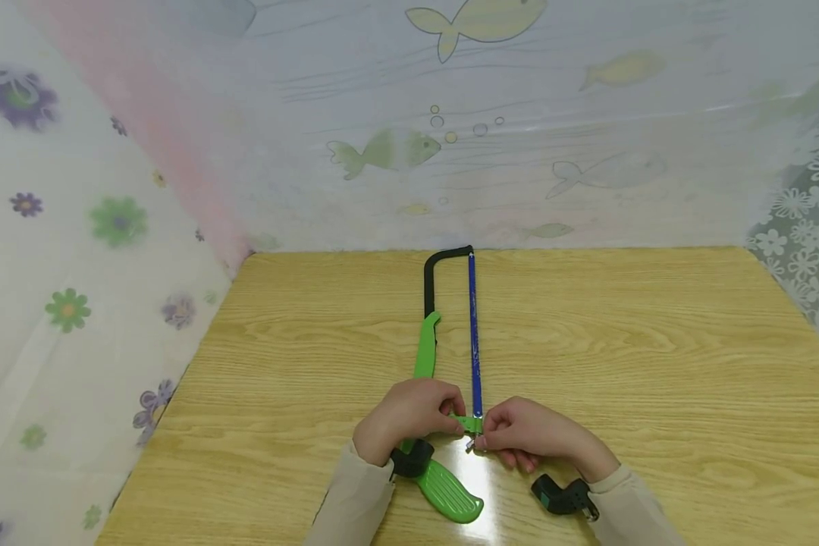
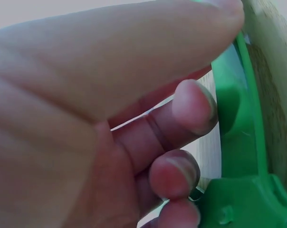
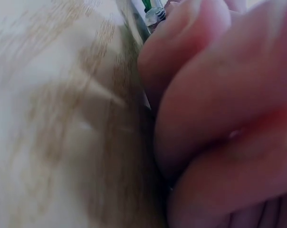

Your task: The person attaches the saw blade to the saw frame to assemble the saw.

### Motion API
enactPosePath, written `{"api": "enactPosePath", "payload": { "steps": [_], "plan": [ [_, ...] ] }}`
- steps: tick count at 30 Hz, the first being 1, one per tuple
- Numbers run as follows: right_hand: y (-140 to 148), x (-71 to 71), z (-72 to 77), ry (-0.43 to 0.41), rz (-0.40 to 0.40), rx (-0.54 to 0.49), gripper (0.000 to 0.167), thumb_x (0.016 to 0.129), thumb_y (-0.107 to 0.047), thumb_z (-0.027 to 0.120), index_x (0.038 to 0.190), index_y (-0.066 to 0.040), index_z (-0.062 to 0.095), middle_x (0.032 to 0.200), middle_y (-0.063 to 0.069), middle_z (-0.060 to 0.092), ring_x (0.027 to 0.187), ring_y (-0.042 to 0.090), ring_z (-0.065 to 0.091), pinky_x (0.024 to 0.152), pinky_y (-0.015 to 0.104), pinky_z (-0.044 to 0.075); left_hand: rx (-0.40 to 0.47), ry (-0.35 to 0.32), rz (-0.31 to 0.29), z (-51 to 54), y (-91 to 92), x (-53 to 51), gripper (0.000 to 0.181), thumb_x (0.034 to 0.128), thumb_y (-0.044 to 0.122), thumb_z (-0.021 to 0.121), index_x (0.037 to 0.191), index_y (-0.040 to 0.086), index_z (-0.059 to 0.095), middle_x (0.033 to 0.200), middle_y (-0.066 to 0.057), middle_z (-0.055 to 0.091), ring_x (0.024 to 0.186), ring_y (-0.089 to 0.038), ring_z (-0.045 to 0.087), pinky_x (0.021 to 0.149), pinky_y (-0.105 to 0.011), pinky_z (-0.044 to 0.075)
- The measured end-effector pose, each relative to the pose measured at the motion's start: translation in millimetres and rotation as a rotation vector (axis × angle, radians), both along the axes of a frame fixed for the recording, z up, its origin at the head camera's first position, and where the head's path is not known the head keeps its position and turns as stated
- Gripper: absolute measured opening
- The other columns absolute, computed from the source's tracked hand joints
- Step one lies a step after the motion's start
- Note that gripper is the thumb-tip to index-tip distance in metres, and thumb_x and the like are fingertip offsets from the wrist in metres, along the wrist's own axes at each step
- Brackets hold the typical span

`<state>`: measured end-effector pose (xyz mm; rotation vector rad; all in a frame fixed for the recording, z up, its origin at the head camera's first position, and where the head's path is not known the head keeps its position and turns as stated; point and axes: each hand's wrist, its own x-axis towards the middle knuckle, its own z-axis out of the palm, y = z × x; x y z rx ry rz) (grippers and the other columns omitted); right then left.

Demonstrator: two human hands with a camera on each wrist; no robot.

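A hacksaw [image 1: 421, 353] lies flat on the table, its black front bow pointing away and its ridged green handle [image 1: 450, 491] nearest me. The blue blade [image 1: 475, 334] runs along its right side. My left hand [image 1: 409, 415] pinches the saw's short green arm [image 1: 469, 423] close to the blade's near end. In the left wrist view, green frame [image 2: 238, 123] shows beside the curled fingers. My right hand [image 1: 535, 431] has thumb and index finger on the small metal wing nut [image 1: 470, 446] below that arm. Fingers hide most of the nut in the right wrist view.
The wood-grain table [image 1: 621, 326] reaches back to a fish-patterned curtain [image 1: 382, 197]. A flower-patterned sheet [image 1: 68, 258] hangs along the left edge, and white flower lace [image 1: 808, 258] borders the right. Black cameras sit at both wrists.
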<state>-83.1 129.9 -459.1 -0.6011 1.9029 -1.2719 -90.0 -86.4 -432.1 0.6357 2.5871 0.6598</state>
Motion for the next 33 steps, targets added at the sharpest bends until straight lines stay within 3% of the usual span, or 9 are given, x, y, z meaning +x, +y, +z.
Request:
{"api": "enactPosePath", "payload": {
  "steps": [14, 33],
  "plan": [
    [-0.5, -1.3, -1.9, 0.007, 0.017, 0.005, 0.032, 0.092, -0.031, 0.06, 0.072, -0.007, 0.066, 0.052, 0.001, 0.055, 0.034, 0.004, 0.039, 0.036, 0.019, 0.032, -0.018, 0.002, -0.003, -0.8, 0.9, -0.3, 0.014, 0.0775, 0.03, 0.077, 0.085, 0.025, 0.066, 0.063, 0.014, 0.048, 0.055, -0.002, 0.043, 0.055, -0.021, 0.036],
    [0.9, -3.1, -4.6, 0.006, 0.038, -0.005, 0.035, 0.096, -0.035, 0.054, 0.078, -0.01, 0.071, 0.058, 0.006, 0.062, 0.034, 0.003, 0.04, 0.036, 0.019, 0.034, 0.025, -0.011, -0.01, -1.6, -1.3, -0.8, 0.013, 0.0778, 0.029, 0.076, 0.085, 0.024, 0.066, 0.064, 0.014, 0.049, 0.056, -0.002, 0.044, 0.056, -0.021, 0.037]
  ]
}}
